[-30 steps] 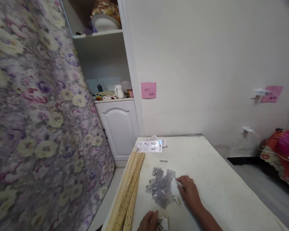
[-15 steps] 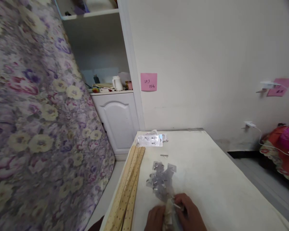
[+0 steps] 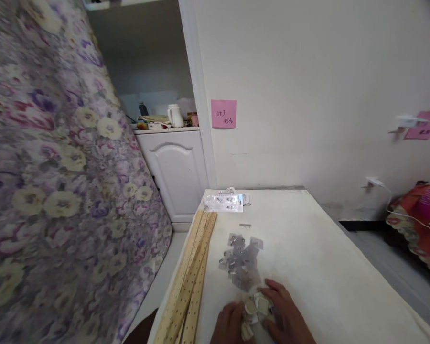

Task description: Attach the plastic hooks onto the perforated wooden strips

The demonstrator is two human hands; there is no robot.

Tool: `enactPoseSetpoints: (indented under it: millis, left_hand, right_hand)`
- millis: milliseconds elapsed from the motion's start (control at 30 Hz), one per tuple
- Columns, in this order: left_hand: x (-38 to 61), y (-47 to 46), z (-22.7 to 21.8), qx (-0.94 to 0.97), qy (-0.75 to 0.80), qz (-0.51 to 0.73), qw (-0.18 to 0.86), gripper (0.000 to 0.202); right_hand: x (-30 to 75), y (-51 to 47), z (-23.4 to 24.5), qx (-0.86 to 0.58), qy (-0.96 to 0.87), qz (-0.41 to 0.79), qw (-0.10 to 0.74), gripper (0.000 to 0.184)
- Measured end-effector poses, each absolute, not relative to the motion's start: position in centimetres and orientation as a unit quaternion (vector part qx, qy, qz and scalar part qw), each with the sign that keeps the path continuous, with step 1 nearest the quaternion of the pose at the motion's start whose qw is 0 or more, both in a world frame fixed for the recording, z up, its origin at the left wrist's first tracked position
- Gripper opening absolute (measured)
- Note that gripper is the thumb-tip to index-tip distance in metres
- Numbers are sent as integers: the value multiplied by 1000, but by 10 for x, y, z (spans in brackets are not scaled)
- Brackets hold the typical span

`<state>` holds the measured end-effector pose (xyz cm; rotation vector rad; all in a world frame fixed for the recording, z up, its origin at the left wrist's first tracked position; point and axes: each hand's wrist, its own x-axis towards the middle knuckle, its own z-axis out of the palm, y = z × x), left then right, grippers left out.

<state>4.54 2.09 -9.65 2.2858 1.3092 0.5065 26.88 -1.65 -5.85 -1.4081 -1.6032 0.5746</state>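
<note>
My left hand [image 3: 230, 323] and my right hand [image 3: 285, 313] meet at the near edge of a white table [image 3: 308, 258]. Between them they pinch a small bunch of little pale packets [image 3: 255, 309]; the fingers of both are curled on it. Just beyond the hands lies a loose pile of small clear bags with metal parts [image 3: 241, 262].
Perforated wooden strips [image 3: 191, 279] lie along the table's left edge. A clear blister pack [image 3: 224, 202] and a small metal piece [image 3: 245, 225] rest at the far end. A floral mattress [image 3: 57, 167] leans at the left. A white cabinet [image 3: 175, 167], pink notes and a colourful cloth lie beyond.
My right hand drew back from the pile to the near edge and joined the left hand over the packets. The view tilted down slightly.
</note>
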Motion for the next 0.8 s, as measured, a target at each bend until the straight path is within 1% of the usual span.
enactPoseSetpoints:
  millis: [67,167,233,300,400,533,633,733,800]
  left_hand:
    - [54,16,-86,816,480,197,255,70]
    - [68,14,-56,809,476,193,285,66]
    - [75,14,-34,796,501,192,281,51]
    - [75,13,-16,802,491,217,263,43]
    - [64,15,-10,802,484,254,242,34]
    - [52,26,-32,781,513,305,185,41]
    - [59,44,-44,747,550,336,164,48]
    - [77,66,-42,717,581,345,171,58]
    - [88,79,-39,699,595,359,170,59]
  right_hand:
    - [266,-15,-62,-567,-639,244,460,48]
    - [257,-8,-59,-571,-613,260,481,44]
    - [252,-4,-54,-571,-597,274,492,41]
    - [248,-2,-48,-566,-593,288,494,40]
    - [247,-6,-44,-569,-596,288,488,37]
    - [259,-5,-49,-587,-572,269,507,33]
    - [275,15,-56,-579,-541,278,543,40]
    - [290,53,-62,-577,-467,332,582,49]
    - [294,80,-62,-575,-446,351,589,52]
